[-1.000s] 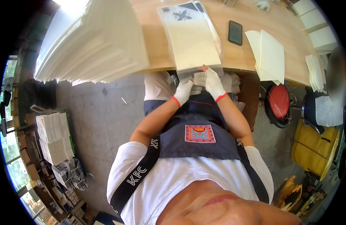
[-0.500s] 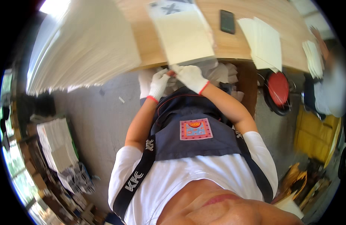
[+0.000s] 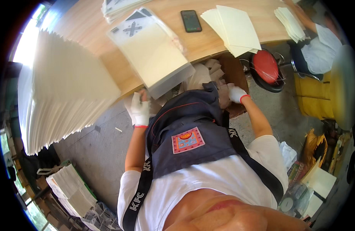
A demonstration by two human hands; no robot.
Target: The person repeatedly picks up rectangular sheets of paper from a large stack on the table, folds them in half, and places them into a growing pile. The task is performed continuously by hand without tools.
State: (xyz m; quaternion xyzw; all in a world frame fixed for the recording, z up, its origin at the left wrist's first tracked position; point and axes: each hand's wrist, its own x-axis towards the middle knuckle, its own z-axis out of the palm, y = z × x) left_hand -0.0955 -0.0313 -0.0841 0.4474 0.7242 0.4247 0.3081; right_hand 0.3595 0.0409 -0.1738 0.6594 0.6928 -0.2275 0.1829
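Observation:
My left hand (image 3: 140, 111), in a white glove with bare fingertips showing, is just below the table's front edge. Its fingers point up and apart, near the corner of a clear plastic sheet (image 3: 172, 81), and I see nothing held. That sheet hangs over the edge beneath a stack of cream sheets (image 3: 152, 52). Out to the right, my right hand (image 3: 237, 94), also gloved, is beside the brown box (image 3: 236, 71) under the table, against pale crumpled scraps (image 3: 223, 95). Its fingertips are hard to make out, so I cannot tell whether it grips anything.
A tall pile of white sheets (image 3: 69, 92) leans at the left table edge. On the table (image 3: 104, 61) lie a phone (image 3: 191, 21) and fanned cream sheets (image 3: 235, 30). A red stool (image 3: 265, 66) stands at right, near another person's white sleeve (image 3: 322, 50).
My hands were together at the table's front edge and are now apart. The left moved left and down; the right swung right to the box. The view has shifted.

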